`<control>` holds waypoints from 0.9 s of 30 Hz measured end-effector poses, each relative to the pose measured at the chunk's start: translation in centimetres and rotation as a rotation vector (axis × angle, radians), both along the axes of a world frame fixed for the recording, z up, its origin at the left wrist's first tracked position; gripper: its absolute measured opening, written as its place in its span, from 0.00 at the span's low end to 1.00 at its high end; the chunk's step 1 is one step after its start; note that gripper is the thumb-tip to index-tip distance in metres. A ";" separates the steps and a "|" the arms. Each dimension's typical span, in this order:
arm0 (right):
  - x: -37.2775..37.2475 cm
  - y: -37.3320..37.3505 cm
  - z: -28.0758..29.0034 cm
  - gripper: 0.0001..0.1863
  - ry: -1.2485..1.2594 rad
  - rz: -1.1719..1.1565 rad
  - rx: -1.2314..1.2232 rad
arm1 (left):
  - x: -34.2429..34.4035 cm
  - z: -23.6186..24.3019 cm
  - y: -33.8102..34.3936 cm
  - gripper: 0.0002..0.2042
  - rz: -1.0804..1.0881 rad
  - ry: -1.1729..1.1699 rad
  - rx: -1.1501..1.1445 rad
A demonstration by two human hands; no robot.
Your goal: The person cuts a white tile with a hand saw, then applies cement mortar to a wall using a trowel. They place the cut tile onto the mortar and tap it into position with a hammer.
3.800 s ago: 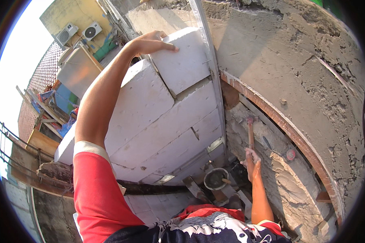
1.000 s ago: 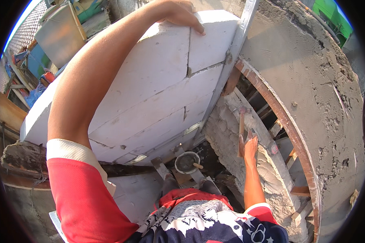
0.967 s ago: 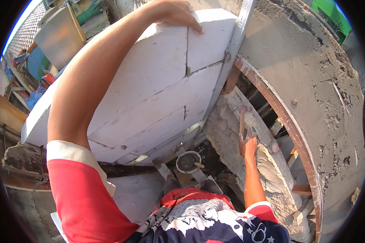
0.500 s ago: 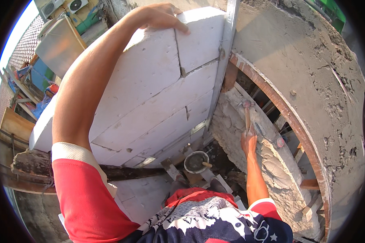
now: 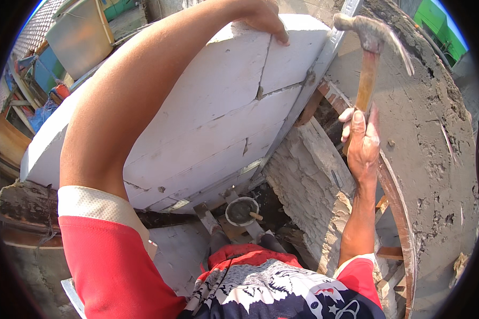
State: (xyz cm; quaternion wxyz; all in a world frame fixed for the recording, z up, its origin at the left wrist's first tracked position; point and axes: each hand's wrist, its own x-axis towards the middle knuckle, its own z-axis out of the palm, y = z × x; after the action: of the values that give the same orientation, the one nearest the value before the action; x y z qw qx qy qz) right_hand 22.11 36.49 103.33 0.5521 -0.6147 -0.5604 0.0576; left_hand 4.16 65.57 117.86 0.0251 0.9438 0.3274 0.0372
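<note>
Clearly, the right hand (image 5: 363, 143) is closed firmly around the light wooden handle of a hammer (image 5: 368, 72), which is raised at the upper right of the frame, its worn, greyish metal head passing before the rough grey plaster wall (image 5: 410, 114). At the upper centre, the left hand (image 5: 265, 18) lies over the top edge of the smooth, white, rectangular blocks (image 5: 207, 111), the thumb bent downward near a vertical joint, though I cannot tell whether the fingers grip. Its arm makes a high arch, while the right forearm rises almost straight.
</note>
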 end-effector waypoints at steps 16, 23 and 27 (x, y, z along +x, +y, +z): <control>-5.8 33.2 22.9 0.18 -1.285 -0.003 -0.901 | 0.1 -1.4 -2.3 0.12 0.043 -0.275 0.089; -4.6 36.7 21.5 0.18 -1.294 -0.061 -0.974 | 1.8 0.0 -1.3 0.13 0.055 -0.068 -0.005; -2.2 37.6 20.8 0.18 -1.289 -0.089 -1.023 | 0.7 -1.3 -2.9 0.13 0.025 -0.281 -0.008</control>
State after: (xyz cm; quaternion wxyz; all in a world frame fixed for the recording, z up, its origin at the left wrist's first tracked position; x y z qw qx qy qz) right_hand 19.86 74.11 124.11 -0.2246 -0.7243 -0.6469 -0.0802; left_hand 4.87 62.70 116.54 0.0738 0.9251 0.3326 0.1680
